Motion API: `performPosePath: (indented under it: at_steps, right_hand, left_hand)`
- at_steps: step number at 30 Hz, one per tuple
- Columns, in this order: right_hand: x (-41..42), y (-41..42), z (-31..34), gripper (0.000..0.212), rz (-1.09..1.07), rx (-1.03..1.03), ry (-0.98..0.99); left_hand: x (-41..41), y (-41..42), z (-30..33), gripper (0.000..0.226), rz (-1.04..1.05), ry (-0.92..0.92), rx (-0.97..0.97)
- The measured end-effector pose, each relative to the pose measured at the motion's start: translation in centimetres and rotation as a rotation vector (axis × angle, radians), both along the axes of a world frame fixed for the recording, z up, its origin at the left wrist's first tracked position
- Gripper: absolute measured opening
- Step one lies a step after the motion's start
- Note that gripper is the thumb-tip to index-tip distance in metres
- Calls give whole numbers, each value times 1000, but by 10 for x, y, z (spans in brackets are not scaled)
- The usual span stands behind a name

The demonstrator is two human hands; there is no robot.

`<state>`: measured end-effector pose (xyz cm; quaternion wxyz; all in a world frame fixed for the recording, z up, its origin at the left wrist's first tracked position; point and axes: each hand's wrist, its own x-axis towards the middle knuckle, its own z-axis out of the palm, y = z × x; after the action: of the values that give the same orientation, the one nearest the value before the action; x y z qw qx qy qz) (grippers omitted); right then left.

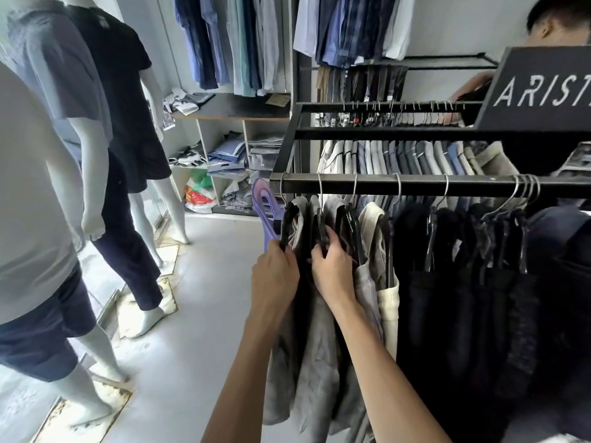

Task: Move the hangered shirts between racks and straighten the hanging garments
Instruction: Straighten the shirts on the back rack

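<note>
Hands meet at the rail's (415,184) left end, where your left hand (275,276) curls round one black hanger (289,219) and your right hand (332,270) pinches the next, likely spacing grey shirts (313,346) hanging below.

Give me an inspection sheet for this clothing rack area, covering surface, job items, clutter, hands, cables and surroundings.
Surface: grey floor, bare where it shows.
Job's things: black rack rail carries hangered garments; pale grey shirts at its left end, dark garments to the right.
Clutter: purple hanger at the rail's left end; folded stock and bags on the cubby shelves.
Hands: left hand has its grip on a black hanger; right hand holds the next black hanger.
Cables: nothing seen.
Surroundings: dressed mannequins on the left; another person behind the rack; hung shirts on the wall.
</note>
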<state>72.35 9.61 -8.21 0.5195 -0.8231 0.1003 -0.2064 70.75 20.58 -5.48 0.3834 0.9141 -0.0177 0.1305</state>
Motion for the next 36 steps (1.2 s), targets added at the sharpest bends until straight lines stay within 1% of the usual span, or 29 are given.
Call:
performPosePath:
  at_steps: [5,10,15,17,20,23,25,27,28,30,32,33,34,36]
  right_hand:
    - [3,-12,2,44,6,-12,26]
    - [-6,-27,8,42,-61,69,31]
    - [-7,-51,9,36,-204,82,45]
    - [-9,-54,8,39,-224,66,37]
    - [-5,-56,-1,50,-239,26,13]
    - [-4,-56,0,48,-209,26,27]
    - [-5,-56,1,46,-195,36,31]
    - [-4,-53,0,51,-179,40,22]
    - [-4,-51,1,54,-172,34,24]
    - [-6,-45,6,53,-144,34,38]
    - [-9,-42,13,42,-111,34,65]
    - [-9,-41,14,39,-100,33,75]
    - [-10,-40,16,40,-90,33,76]
    - [-12,-31,20,44,-61,12,48]
  left_hand:
    - [1,-5,2,20,-7,-12,3]
    - [-1,-3,2,19,5,7,-27]
    - [-2,-2,5,22,14,49,-75]
    - [0,-2,2,20,29,55,-93]
    - [1,-2,-2,19,72,21,-105]
    - [2,-1,-3,21,96,20,-110]
    - [2,0,-3,30,78,54,-96]
    - [2,-1,-3,50,68,65,-24]
    - [1,-3,-3,61,75,32,17]
    - [-3,-8,4,72,96,-138,74]
    - [-4,-13,11,67,57,-360,160]
    - [-3,-15,12,62,32,-436,205]
    - [-2,-16,12,60,23,-464,222]
    - [-2,-18,12,65,44,-372,141]
